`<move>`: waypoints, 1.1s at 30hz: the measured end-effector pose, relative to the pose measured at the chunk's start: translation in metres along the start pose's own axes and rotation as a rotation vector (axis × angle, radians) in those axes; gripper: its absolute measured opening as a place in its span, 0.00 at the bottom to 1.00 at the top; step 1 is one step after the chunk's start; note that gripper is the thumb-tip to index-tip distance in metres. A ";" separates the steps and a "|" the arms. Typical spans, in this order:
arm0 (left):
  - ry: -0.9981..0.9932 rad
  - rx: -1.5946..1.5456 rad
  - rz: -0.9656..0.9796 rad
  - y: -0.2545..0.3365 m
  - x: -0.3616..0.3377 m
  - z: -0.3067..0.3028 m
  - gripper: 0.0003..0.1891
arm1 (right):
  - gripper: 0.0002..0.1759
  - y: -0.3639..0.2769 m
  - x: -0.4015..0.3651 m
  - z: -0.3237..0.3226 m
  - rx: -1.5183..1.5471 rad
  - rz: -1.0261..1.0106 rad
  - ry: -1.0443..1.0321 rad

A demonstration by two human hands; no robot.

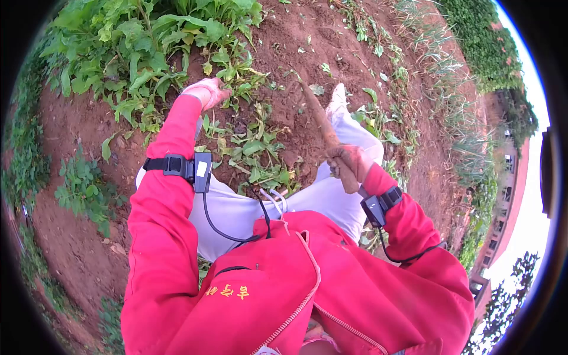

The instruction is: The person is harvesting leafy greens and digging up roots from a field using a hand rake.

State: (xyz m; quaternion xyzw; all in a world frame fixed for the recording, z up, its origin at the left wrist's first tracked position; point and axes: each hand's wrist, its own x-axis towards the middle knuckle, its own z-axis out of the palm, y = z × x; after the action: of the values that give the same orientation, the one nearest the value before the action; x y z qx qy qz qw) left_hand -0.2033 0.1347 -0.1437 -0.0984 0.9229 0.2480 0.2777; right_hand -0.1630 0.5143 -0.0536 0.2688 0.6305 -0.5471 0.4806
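My left hand (208, 93) reaches out at the edge of the leafy green plants (142, 53), right beside some yellowing leaves. Its fingers are partly stretched and apart, with nothing showing in them. On the other side, my right hand (350, 160) is wrapped round a long brown stick-like thing (319, 118). It is thick at the end near my wrist and tapers to a thin, slightly bent tip, slanting away over the soil. Its exact kind I cannot tell. Pulled, wilting leaves (254, 148) lie on the ground between my legs.
Reddish-brown soil (290, 35) spreads around me. My shoe (338, 100) stands on it near the tip of the stick-like thing. A small green plant (86, 189) grows at the left. Rows of thin-leaved plants (444, 65) run along the right, with a building (503, 207) beyond.
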 end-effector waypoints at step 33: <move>0.038 -0.048 0.043 -0.019 -0.028 -0.013 0.35 | 0.09 0.001 -0.014 0.010 -0.126 0.051 0.004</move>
State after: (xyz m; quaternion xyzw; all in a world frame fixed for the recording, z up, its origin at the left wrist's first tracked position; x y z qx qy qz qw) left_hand -0.1799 0.1134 -0.1260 -0.0901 0.9237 0.2741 0.2522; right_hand -0.1529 0.5074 -0.0408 0.2552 0.6574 -0.4934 0.5091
